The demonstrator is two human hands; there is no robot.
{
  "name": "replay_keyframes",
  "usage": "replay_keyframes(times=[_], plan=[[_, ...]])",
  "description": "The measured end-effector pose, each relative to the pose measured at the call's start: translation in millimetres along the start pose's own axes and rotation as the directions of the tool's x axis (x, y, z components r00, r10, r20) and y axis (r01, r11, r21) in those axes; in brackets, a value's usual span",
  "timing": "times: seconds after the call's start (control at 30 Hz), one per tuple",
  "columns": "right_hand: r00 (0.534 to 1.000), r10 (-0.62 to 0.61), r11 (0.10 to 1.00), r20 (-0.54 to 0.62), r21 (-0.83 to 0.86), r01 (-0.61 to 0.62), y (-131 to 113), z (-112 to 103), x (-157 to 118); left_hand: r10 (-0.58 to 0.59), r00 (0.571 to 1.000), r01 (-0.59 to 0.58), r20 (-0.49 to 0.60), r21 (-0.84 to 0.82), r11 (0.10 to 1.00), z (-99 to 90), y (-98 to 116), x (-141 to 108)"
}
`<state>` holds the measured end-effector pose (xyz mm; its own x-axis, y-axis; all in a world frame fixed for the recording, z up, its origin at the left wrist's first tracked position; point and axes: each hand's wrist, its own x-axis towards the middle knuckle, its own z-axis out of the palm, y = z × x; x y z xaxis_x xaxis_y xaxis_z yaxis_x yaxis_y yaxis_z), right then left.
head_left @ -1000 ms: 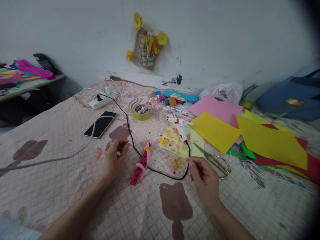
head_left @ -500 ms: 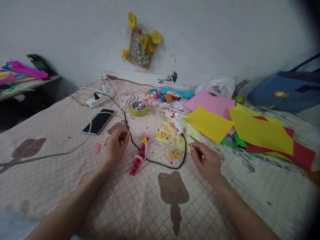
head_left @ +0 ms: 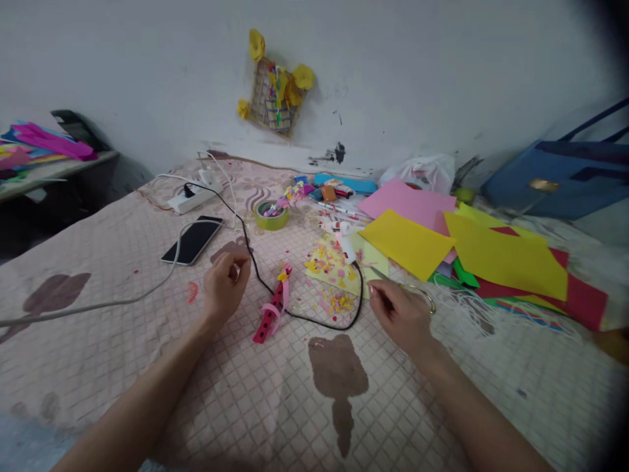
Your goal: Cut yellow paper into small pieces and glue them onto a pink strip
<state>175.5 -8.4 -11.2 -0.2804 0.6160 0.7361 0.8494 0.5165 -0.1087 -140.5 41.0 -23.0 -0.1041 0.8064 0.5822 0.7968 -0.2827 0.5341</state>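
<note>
My left hand (head_left: pixel 223 288) rests on the cloth with its fingers curled in and thumb near the fingertips; nothing shows in it. To its right lies a dark pink strip with black dots (head_left: pixel 266 324), a curled light pink strip (head_left: pixel 286 288) and a small yellow piece on it. My right hand (head_left: pixel 400 311) is loosely closed on the cloth, with no object visible in it. Just behind it lie scissors with gold handles (head_left: pixel 428 298), partly hidden by the hand. A white glue gun (head_left: pixel 346 244) lies between and beyond the hands, on pale yellow paper (head_left: pixel 377 259) scattered with small cut bits (head_left: pixel 337 303).
The gun's black cord (head_left: pixel 314 320) loops toward a white power strip (head_left: pixel 194 196). A phone (head_left: pixel 196 241) lies at left under a grey cable. Tape (head_left: pixel 272 219) holds small pieces. Coloured sheets (head_left: pixel 511 252), white string (head_left: pixel 466 311) and a blue bag (head_left: pixel 545 177) are at right.
The view has shifted slightly, so things at right appear a little further left. Both hands keep nearly the same curled pose and place; nothing was picked up or put down.
</note>
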Motion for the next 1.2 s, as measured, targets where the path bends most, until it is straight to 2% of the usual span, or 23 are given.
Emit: replay_keyframes(times=[0.3, 0.4, 0.53, 0.63, 0.77, 0.9, 1.07, 1.2], plan=[[0.997, 0.079, 0.997, -0.022, 0.029, -0.078, 8, 1, 1, 0.047, 0.996, -0.044, 0.069, -0.036, 0.998, -4.9, 10, -6], [0.994, 0.107, 0.994, -0.017, 0.038, -0.106, 8, 3, 2, 0.025, 0.992, -0.017, 0.124, -0.061, 0.998, -4.4, 10, -12], [0.976, 0.213, 0.970, 0.054, 0.111, -0.218, 3, 5, 1, -0.062, 0.986, 0.090, 0.152, -0.191, 0.977, -2.3, 6, -16], [0.947, 0.282, 0.930, 0.150, 0.199, -0.309, -4, 10, 3, -0.050, 0.983, 0.088, 0.177, -0.213, 0.973, -1.6, 6, -6], [0.931, 0.194, 0.929, 0.309, 0.247, -0.276, -15, 25, 24, 0.013, 0.983, 0.038, 0.183, -0.276, 0.960, 1.9, 16, 24], [0.873, 0.088, 0.960, 0.481, 0.192, -0.202, -22, 54, 60, 0.076, 0.981, -0.006, 0.179, -0.361, 0.932, 10.6, 29, 49], [0.831, 0.080, 0.974, 0.550, 0.135, -0.183, -23, 88, 82, 0.050, 0.980, 0.024, 0.191, -0.366, 0.930, 14.0, 28, 43], [0.811, 0.092, 0.974, 0.578, 0.116, -0.193, -23, 96, 81, 0.022, 0.978, 0.059, 0.208, -0.380, 0.923, 12.2, 19, 35]])
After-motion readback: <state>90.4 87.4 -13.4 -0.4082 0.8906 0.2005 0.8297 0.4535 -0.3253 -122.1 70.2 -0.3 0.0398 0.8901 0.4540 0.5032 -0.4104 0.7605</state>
